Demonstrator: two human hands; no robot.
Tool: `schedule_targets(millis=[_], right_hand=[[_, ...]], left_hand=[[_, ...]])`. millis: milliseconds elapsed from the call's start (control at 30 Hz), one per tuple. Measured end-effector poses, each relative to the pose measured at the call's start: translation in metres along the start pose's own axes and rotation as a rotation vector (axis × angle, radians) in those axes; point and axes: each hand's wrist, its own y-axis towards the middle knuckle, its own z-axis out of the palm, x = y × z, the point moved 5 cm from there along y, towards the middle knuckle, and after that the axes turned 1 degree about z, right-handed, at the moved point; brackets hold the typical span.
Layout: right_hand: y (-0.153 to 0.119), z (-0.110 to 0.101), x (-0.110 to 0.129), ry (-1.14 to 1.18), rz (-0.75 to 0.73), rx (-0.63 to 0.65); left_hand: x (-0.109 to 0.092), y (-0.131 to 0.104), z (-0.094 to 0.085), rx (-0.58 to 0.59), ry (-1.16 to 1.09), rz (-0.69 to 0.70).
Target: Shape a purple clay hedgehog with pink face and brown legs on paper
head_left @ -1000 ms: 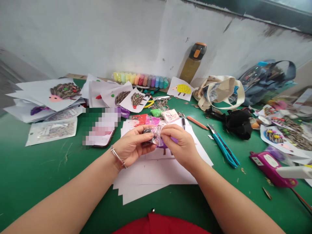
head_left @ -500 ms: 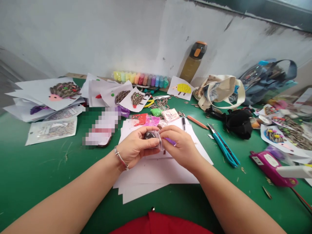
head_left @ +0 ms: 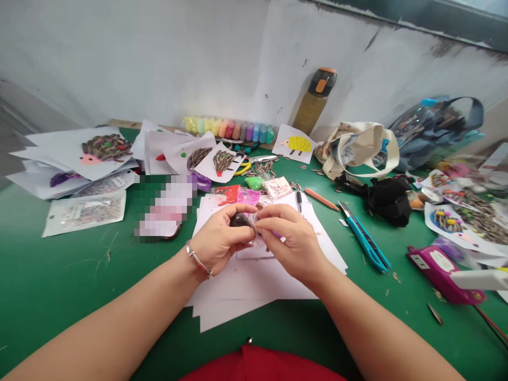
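Note:
My left hand [head_left: 220, 233], with a bracelet at the wrist, is closed around a small clear bag with a dark lump [head_left: 241, 220] inside. My right hand [head_left: 289, 233] pinches the open-looking right edge of the same bag between thumb and fingers. Both hands are above a stack of white paper [head_left: 254, 283]. Behind them lie red and pink packets [head_left: 227, 194], a green packet [head_left: 254, 183] and a pale pink packet [head_left: 277, 187]. A black pen [head_left: 299, 202] rests on the paper's right side.
A blue cutter [head_left: 364, 238] and an orange stick [head_left: 321, 199] lie to the right, near a magenta device [head_left: 434, 270]. Seed-covered hedgehog pictures [head_left: 101, 153] and a blurred phone [head_left: 162, 211] are at left. A bottle [head_left: 315, 100] and a cloth bag [head_left: 357, 145] stand behind.
The bag with the dark lump has shifted slightly left and turned in my left hand. My right fingers have moved a little along its edge and spread slightly.

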Motion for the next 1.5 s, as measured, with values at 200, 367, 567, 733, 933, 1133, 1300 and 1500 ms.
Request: schedule_targets(millis=[200,367,567,733,933,1133,1300,1500], right_hand=[[0.001,0.003,-0.013,0.265,0.283,0.0],[-0.003,0.011,-0.024,0.486,0.587,0.099],[-0.005,0.009,-0.02,0.567,0.681,0.122],[-0.004,0.004,-0.019,0.36,0.558,0.059],[-0.005,0.006,-0.003,-0.132,0.094,0.097],[-0.004,0.007,-0.012,0.164,0.344,0.095],[-0.003,0.009,-0.017,0.496,0.555,0.106],[-0.008,0.014,-0.029,0.702,0.707,0.114]], left_hand=[[0.002,0.001,-0.004,0.067,-0.076,-0.05],[0.004,0.003,-0.003,0.104,-0.031,-0.009],[-0.002,0.005,-0.006,0.033,0.329,0.173],[-0.007,0.005,-0.012,-0.004,0.478,0.265],[-0.001,0.005,-0.005,0.114,0.346,0.171],[0.0,0.004,-0.004,0.085,0.273,0.095],[-0.001,0.004,-0.005,0.038,0.213,0.07],[-0.003,0.003,-0.006,0.008,0.103,-0.003]])
